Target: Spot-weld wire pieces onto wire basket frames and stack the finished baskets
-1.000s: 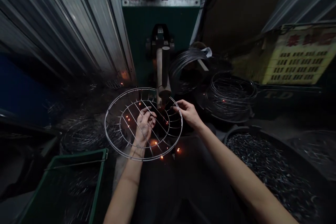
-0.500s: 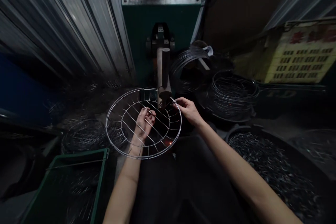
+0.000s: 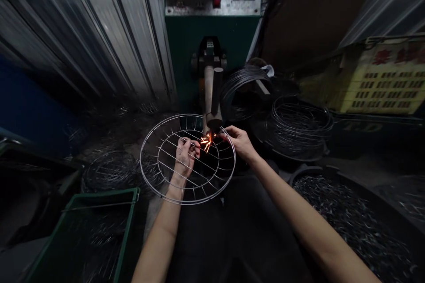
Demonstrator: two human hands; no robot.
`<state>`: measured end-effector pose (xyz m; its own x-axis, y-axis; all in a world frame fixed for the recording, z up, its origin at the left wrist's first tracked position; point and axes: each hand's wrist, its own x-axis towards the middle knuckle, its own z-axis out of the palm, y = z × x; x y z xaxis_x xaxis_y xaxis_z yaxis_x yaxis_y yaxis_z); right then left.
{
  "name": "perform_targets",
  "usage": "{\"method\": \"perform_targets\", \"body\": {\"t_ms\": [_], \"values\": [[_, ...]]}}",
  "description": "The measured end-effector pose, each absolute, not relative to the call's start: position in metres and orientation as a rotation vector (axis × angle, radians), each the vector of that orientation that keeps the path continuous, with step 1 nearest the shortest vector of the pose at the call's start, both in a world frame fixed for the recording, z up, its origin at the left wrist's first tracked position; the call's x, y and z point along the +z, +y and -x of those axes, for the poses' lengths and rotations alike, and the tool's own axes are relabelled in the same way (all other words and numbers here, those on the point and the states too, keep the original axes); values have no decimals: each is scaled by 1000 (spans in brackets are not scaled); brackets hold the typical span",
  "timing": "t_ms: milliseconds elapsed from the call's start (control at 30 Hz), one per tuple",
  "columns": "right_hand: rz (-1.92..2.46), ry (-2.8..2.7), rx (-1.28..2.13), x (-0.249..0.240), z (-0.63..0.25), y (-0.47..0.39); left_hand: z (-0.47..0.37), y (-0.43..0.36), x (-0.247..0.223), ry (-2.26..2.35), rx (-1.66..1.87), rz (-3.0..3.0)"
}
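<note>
A round wire rack (image 3: 171, 202), with a double outer ring, an inner ring and straight cross wires, lies roughly level under the rod-like electrode (image 3: 214, 97) of a green spot welder (image 3: 179, 31). Orange sparks (image 3: 207, 141) fly at the electrode's tip, by the rack's far right side. My left hand (image 3: 186, 154) is below the rack with its fingers curled closed at the cross wires. The rim's right far edge is pinched in my right hand (image 3: 239, 142), just right of the sparks; a small piece at its fingertips cannot be made out.
Wire coils (image 3: 245, 82) and a pile of wire rings (image 3: 300, 117) are right of the welder. A tub of short metal pieces (image 3: 348, 216) stands at the right, a green crate (image 3: 133, 208) at the lower left, a yellow crate (image 3: 385, 93) at the back right.
Sparks have burst out at the electrode tip, and a green light now shows beside the red one on the panel. The view has shifted slightly; both hands keep their places on the rack.
</note>
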<state>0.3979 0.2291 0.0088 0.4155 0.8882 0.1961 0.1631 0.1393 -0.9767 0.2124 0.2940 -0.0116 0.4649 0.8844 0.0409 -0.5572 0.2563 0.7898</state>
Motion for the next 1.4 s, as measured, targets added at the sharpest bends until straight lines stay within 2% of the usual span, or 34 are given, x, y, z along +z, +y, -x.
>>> {"method": "perform_targets", "body": {"t_ms": [167, 333, 900, 1133, 1400], "values": [[1382, -990, 685, 6, -402, 211, -211, 292, -12, 433, 1004, -818], [1451, -986, 660, 1, -406, 193, -214, 289, -17, 465, 1157, -765], [1364, -1047, 672, 10, -393, 236, -220, 302, -20, 494, 1254, -741], [1354, -1037, 690, 10, -399, 215, -205, 300, -19, 449, 1112, -802], [1381, -1026, 672, 13, -392, 216, -209, 292, -21, 525, 1246, -818]]}}
